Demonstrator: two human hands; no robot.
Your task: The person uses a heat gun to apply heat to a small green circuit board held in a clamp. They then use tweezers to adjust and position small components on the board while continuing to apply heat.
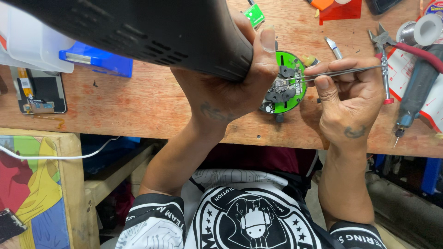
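Note:
My left hand (235, 83) grips the end of a big black tool (152, 32) with vent slots, held slanted over the bench above a round green circuit board (288, 83). My right hand (348, 97) pinches thin metal tweezers (341, 73) whose tips reach left onto the grey parts in the middle of the board. The board lies on the wooden workbench (138, 101) just between both hands; its left part is hidden by my left hand.
Red-handled cutters (385, 69), a grey soldering iron (413, 97) and a solder spool (422, 30) lie at right. A blue box (99, 60), a white container (32, 41) and a phone part (39, 92) sit at left. A small green board (254, 14) lies behind.

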